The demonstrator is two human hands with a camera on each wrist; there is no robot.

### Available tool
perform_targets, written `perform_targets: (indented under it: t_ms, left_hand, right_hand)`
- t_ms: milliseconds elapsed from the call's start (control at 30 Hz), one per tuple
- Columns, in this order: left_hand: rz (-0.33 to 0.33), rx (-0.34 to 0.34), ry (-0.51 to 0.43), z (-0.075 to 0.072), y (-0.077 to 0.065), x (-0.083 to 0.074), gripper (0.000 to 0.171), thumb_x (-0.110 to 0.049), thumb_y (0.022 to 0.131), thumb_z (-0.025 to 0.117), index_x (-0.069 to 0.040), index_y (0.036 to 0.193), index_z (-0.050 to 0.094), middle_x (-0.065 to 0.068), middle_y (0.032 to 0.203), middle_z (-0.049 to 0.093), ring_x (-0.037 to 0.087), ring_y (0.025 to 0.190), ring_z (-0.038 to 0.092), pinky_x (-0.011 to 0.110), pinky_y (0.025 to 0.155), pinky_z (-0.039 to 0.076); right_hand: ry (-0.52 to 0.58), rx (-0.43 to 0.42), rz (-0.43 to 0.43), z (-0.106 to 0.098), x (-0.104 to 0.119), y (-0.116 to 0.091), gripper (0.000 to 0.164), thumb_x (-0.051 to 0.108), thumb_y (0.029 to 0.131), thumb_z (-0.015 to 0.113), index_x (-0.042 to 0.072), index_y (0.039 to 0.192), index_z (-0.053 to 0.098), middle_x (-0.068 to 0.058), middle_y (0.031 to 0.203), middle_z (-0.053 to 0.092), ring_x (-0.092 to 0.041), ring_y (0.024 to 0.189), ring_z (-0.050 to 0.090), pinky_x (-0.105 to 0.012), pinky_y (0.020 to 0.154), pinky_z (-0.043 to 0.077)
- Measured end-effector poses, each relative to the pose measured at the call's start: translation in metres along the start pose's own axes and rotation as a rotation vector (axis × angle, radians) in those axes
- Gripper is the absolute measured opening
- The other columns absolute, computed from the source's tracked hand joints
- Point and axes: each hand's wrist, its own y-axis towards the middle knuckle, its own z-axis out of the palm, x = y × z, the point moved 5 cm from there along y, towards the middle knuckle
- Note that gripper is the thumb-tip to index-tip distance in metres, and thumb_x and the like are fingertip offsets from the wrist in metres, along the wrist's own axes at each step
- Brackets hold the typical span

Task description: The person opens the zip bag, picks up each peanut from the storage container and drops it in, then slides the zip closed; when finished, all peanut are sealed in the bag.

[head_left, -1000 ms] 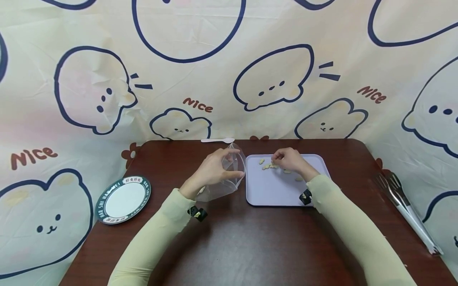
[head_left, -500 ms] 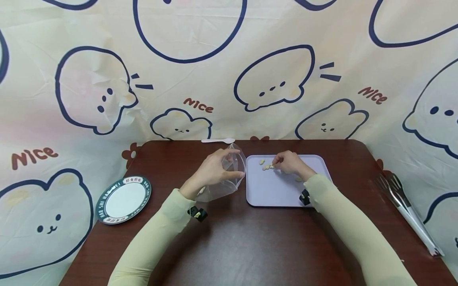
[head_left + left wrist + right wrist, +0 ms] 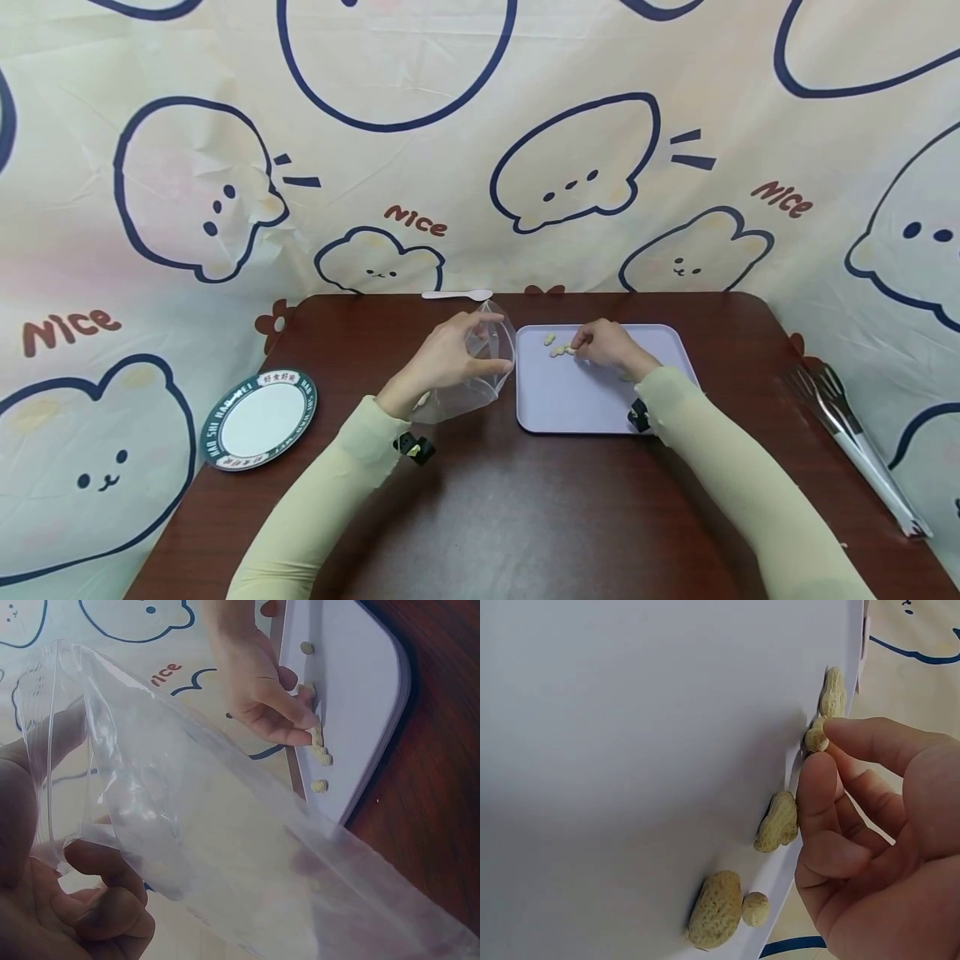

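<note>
Right hand [image 3: 606, 343]: thumb and forefinger pinching one in-shell peanut [image 3: 816, 739], near the far rim of a pale lilac tray [image 3: 570, 404]. Left hand [image 3: 444, 352]: thumb and fingers curved apart, holding wide the mouth of a clear plastic bag [image 3: 180, 802], just beside the tray. Peanut: presumably very light; shell dry, ridged and stiff, likely brittle under a hard squeeze, prone to rolling; best taken across the middle with two fingertips. Loose peanuts [image 3: 778, 821] on the tray: likely the same handling. Bag: thin, limp, probably slippery; best held at the lip, spread from two sides. Writing: "Nice" in brown on the cartoon backdrop [image 3: 570, 42]; "SHI" among green-band capitals on the plate [image 3: 258, 421], plus Chinese characters too small for sure reading. Brand on bag or tray: none legible.
</note>
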Motion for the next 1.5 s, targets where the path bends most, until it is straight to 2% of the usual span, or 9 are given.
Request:
perform_targets:
  t_ms: [200, 433, 633, 767, 967, 1200, 1500]
  left_hand:
    - [0.004, -0.002, 0.001, -0.001, 0.0, -0.001, 0.071, -0.05, 0.08, 0.079, -0.026, 0.142, 0.053, 0.004, 0.112, 0.058, 0.034, 0.104, 0.059, 0.035, 0.072, 0.045]
    - [0.01, -0.008, 0.002, -0.001, -0.001, -0.002, 0.072, -0.05, 0.079, 0.08, -0.026, 0.142, 0.053, 0.004, 0.112, 0.058, 0.028, 0.1, 0.058, 0.035, 0.073, 0.046]
    - [0.008, -0.008, 0.003, -0.002, -0.001, -0.002, 0.072, -0.05, 0.079, 0.08, -0.027, 0.142, 0.052, 0.003, 0.112, 0.058, 0.03, 0.102, 0.058, 0.036, 0.075, 0.046]
    - [0.008, -0.009, 0.009, -0.002, -0.001, -0.002, 0.073, -0.051, 0.079, 0.08, -0.027, 0.142, 0.052, 0.003, 0.111, 0.058, 0.028, 0.1, 0.058, 0.035, 0.075, 0.046]
    - [0.004, -0.01, 0.016, -0.002, -0.001, -0.002, 0.073, -0.052, 0.079, 0.08, -0.026, 0.142, 0.052, 0.003, 0.111, 0.058, 0.025, 0.097, 0.057, 0.034, 0.073, 0.045]
    - [-0.02, -0.003, 0.011, -0.002, -0.001, -0.002, 0.073, -0.052, 0.078, 0.08, -0.028, 0.142, 0.052, 0.003, 0.113, 0.059, 0.023, 0.101, 0.057, 0.038, 0.079, 0.049]
    - [-0.038, -0.003, 0.007, -0.001, -0.001, -0.003, 0.073, -0.052, 0.078, 0.08, -0.03, 0.141, 0.052, 0.004, 0.115, 0.059, 0.024, 0.105, 0.057, 0.044, 0.085, 0.053]
  right_hand:
    - [-0.001, 0.002, 0.007, 0.001, 0.001, 0.0, 0.006, 0.011, 0.086, 0.071, 0.011, 0.091, 0.074, -0.007, 0.094, 0.07, -0.019, 0.075, 0.059, -0.027, 0.063, 0.046]
    - [-0.011, -0.013, -0.003, 0.001, 0.005, -0.003, 0.006, 0.009, 0.085, 0.072, 0.008, 0.091, 0.075, -0.008, 0.092, 0.072, -0.019, 0.076, 0.059, -0.026, 0.064, 0.045]
    - [0.079, 0.002, 0.024, -0.004, 0.004, -0.007, 0.009, 0.012, 0.088, 0.071, 0.01, 0.097, 0.073, -0.009, 0.097, 0.069, -0.021, 0.079, 0.059, -0.028, 0.064, 0.047]
    - [0.094, -0.001, 0.018, -0.009, 0.008, -0.009, 0.011, 0.013, 0.089, 0.069, 0.012, 0.1, 0.073, -0.009, 0.099, 0.069, -0.022, 0.081, 0.06, -0.029, 0.065, 0.047]
    - [0.097, -0.042, -0.042, -0.016, 0.019, -0.015, 0.012, 0.021, 0.09, 0.071, 0.014, 0.099, 0.073, -0.007, 0.098, 0.068, -0.022, 0.086, 0.058, -0.03, 0.067, 0.046]
    - [0.171, -0.037, -0.124, -0.025, 0.042, -0.03, 0.013, 0.024, 0.09, 0.072, 0.015, 0.1, 0.073, -0.005, 0.094, 0.069, -0.021, 0.076, 0.065, -0.031, 0.064, 0.049]
    - [0.184, -0.048, -0.224, -0.034, 0.078, -0.05, 0.012, 0.025, 0.09, 0.073, 0.018, 0.1, 0.073, -0.003, 0.092, 0.07, -0.02, 0.072, 0.064, -0.034, 0.065, 0.05]
